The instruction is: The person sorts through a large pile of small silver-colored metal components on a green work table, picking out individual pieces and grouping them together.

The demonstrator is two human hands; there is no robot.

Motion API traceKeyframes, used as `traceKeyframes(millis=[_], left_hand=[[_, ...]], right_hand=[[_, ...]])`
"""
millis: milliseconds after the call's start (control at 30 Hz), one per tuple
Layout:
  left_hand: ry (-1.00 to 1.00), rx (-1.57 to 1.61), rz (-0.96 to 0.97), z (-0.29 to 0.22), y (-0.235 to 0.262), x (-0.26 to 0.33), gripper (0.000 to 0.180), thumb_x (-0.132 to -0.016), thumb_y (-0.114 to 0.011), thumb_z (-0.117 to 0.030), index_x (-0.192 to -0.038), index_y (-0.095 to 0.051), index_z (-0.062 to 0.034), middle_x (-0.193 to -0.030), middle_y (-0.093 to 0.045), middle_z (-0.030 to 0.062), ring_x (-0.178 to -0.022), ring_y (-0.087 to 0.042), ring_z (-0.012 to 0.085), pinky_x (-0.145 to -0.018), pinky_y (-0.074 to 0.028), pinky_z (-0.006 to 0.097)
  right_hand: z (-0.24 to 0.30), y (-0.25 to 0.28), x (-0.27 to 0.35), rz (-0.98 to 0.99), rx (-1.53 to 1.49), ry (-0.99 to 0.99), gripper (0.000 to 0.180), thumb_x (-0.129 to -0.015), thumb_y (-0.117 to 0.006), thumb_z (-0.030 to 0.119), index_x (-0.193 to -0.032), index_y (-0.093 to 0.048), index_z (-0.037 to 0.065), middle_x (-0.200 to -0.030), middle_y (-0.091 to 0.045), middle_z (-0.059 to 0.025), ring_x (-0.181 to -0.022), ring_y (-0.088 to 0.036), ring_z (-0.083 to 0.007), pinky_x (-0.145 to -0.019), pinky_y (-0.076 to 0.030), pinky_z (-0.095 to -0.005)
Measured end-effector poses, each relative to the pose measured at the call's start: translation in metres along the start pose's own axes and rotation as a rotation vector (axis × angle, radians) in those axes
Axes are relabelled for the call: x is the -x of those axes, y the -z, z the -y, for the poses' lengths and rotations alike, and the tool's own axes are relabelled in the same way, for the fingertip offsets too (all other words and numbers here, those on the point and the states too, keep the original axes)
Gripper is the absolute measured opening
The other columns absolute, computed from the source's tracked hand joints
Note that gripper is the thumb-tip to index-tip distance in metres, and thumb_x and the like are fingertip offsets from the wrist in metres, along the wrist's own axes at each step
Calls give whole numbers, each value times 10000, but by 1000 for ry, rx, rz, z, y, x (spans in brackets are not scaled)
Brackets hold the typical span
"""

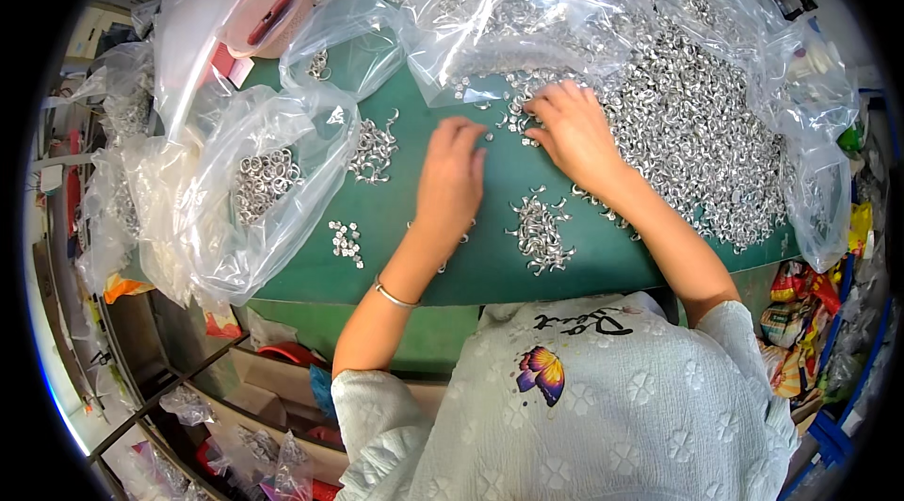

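Observation:
My left hand (452, 171) rests palm down on the green table mat (424, 247), fingers slightly curled near a few loose silver metal pieces. My right hand (570, 129) lies at the edge of a large heap of small silver metal rings (687, 115), its fingertips touching pieces at the heap's left border. A small sorted pile of curved metal pieces (541, 230) sits below the right hand. Another pile (374, 151) lies left of the left hand. Whether either hand pinches a piece is hidden.
Clear plastic bags (259, 185) holding silver rings crowd the left side and the back. A pink round container (268, 16) stands at the back left. A tiny cluster of rings (347, 242) lies near the front. Shelves and boxes sit below the table edge.

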State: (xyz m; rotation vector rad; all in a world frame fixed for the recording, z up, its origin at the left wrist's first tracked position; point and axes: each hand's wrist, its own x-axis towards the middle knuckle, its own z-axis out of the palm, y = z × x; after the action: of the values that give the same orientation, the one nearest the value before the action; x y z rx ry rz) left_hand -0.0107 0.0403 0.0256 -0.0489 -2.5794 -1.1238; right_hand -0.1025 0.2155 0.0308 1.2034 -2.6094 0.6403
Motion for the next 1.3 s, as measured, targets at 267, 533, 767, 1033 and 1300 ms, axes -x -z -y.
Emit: traceKeyframes(millis=[267, 533, 767, 1033, 1300], left_hand=[[-140, -26, 398, -29, -18, 26, 246, -778, -564, 99, -1009, -613, 32, -1072, -569, 128, -975, -536, 319, -848, -445, 392], [-17, 30, 135, -26, -15, 14, 207, -807, -579, 63, -1000, -614, -4, -1033, -565, 137, -922, -544, 331, -796, -447, 412], [-83, -303, 129, -11, -35, -19, 232, -778, -663, -13, -1006, -629, -37, -1041, -541, 89, -973, -509, 281, -778, -390, 393], [-85, -75, 64, -16, -24, -5, 220, -781, -640, 23, -996, -610, -16, -1028, -543, 110, -965, -526, 310, -801, -414, 397], [-19, 89, 261, -34, -15, 39, 339, -795, -534, 118, -1120, -565, 27, -1086, -544, 174, -991, -529, 356, -888, -430, 421]], right_hand=[[8, 22, 22, 186, -83, 71, 117, -740, -683, 86, -830, -616, 57, -905, -538, -65, -941, -507, -240, -799, -373, -365], [-9, 30, 13, 67, -186, -83, 90, -763, -681, 49, -833, -626, 38, -843, -616, -99, -869, -571, -299, -766, -433, -395], [-7, 27, 30, 285, -284, -9, 143, -742, -697, 37, -871, -640, 56, -868, -606, -55, -917, -550, -253, -828, -399, -380], [-6, 28, 32, 277, -98, 50, 171, -717, -730, 103, -843, -621, 68, -869, -591, -62, -858, -541, -250, -768, -382, -379], [0, 28, 31, 135, -283, -96, 114, -746, -680, 67, -844, -625, 48, -867, -595, -69, -926, -548, -269, -798, -412, -397]])
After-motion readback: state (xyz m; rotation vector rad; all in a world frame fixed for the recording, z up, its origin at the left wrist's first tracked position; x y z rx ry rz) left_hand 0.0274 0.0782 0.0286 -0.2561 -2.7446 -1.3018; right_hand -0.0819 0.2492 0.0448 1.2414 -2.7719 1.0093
